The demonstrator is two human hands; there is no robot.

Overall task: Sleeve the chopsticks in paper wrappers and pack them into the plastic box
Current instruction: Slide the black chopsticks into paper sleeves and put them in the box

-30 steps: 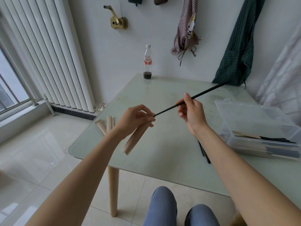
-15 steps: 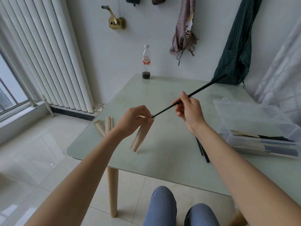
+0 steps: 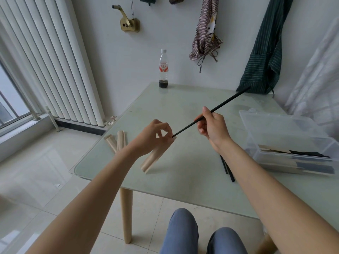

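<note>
My left hand (image 3: pixel 153 137) pinches the open top of a tan paper wrapper (image 3: pixel 154 158) that hangs down toward the glass table (image 3: pixel 183 176). My right hand (image 3: pixel 213 126) holds a black chopstick (image 3: pixel 225 102) slanting up to the right, its lower tip at the wrapper's mouth. More black chopsticks (image 3: pixel 227 168) lie on the table under my right forearm. Two empty wrappers (image 3: pixel 117 141) lie at the table's left edge. A clear plastic box (image 3: pixel 291 143) stands open at the right with sleeved chopsticks inside.
A bottle (image 3: pixel 163 69) with dark liquid stands at the table's far edge by the wall. Aprons hang on the wall behind. A white radiator stands at the left. My knees are below the table's near edge.
The wrapper has swung from slanting out toward me to hanging steeper. The chopstick's tip has stayed at the wrapper's mouth while both hands rose slightly.
</note>
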